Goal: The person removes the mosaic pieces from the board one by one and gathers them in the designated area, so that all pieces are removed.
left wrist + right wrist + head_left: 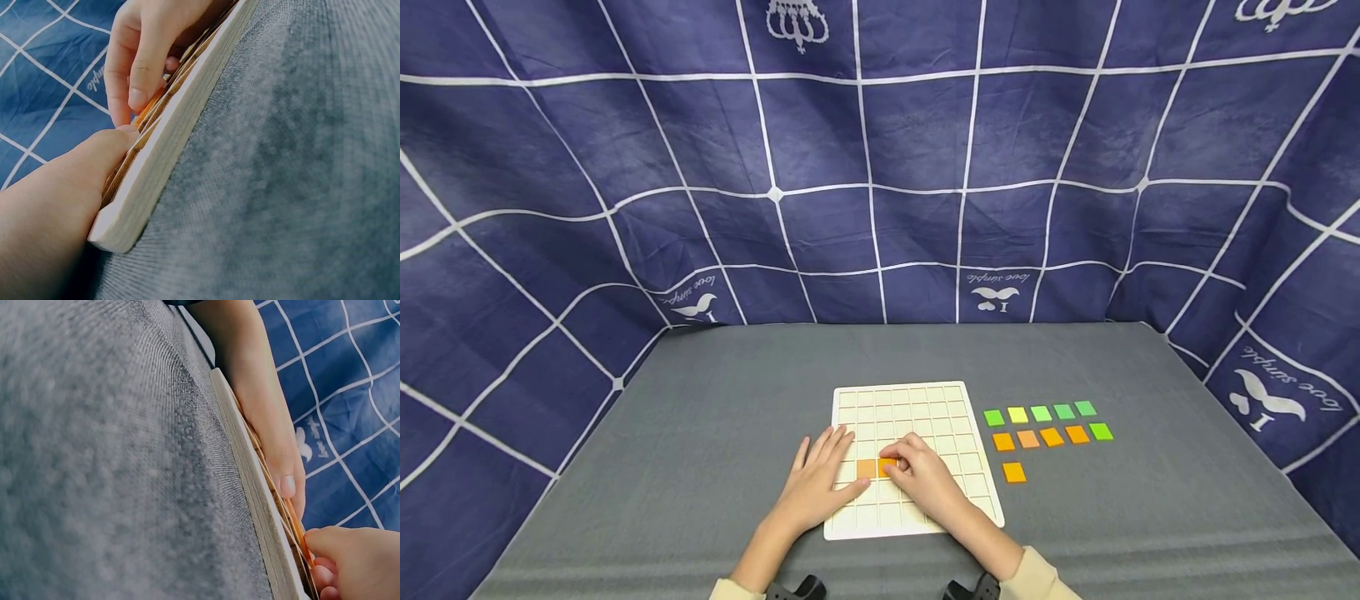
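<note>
A pale wooden grid board (891, 521) lies on the grey cloth. My left hand (816, 487) rests on the board's left side, fingers spread and fairly straight, thumb pointing toward a light orange square tile (866, 468) set in the grid. Just right of that tile, my right hand (925, 479) pinches a deeper orange tile (886, 469) between thumb and fingers, at the board's surface. In the left wrist view the right hand's fingers partly cover the orange tile (145, 115). Low over the board in the right wrist view, the right thumb (328, 542) touches the tile's edge.
Right of the board lie loose square tiles in rows: a back row of green and yellow ones (1041, 413), a middle row mostly orange (1052, 436), and a single orange tile (1014, 472) in front. A blue white-lined curtain (917, 225) stands behind the table.
</note>
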The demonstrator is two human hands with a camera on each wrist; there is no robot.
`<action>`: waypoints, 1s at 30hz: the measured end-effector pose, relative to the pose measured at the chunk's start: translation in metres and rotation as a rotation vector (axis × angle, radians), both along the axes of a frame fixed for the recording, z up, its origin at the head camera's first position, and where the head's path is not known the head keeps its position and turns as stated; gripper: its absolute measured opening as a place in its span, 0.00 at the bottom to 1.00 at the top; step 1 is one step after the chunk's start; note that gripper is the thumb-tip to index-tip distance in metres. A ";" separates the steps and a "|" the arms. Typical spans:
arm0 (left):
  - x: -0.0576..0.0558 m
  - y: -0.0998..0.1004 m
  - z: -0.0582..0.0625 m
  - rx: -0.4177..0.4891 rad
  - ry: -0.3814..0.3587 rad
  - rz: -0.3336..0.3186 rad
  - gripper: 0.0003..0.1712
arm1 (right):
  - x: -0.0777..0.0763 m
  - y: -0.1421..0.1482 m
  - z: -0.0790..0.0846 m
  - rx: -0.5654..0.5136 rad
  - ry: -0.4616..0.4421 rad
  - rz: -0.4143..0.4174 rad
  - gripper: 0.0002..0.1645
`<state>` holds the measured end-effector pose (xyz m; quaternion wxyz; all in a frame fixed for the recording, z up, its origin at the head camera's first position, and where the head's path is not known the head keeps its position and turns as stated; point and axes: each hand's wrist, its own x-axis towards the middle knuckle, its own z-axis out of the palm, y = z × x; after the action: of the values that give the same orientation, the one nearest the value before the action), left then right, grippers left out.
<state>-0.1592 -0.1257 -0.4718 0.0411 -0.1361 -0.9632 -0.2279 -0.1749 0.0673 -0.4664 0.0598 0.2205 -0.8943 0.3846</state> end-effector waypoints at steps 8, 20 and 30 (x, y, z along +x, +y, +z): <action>0.001 0.001 -0.001 -0.009 -0.018 -0.006 0.45 | 0.002 0.002 -0.002 -0.017 -0.025 -0.002 0.08; 0.000 0.000 0.001 -0.013 -0.003 0.007 0.45 | -0.001 0.001 -0.002 -0.020 -0.022 -0.007 0.07; 0.000 0.000 0.001 -0.007 -0.005 0.006 0.45 | 0.000 0.001 -0.002 -0.013 -0.025 0.000 0.07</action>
<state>-0.1587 -0.1257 -0.4707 0.0387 -0.1330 -0.9645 -0.2249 -0.1752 0.0686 -0.4683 0.0498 0.2152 -0.8925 0.3932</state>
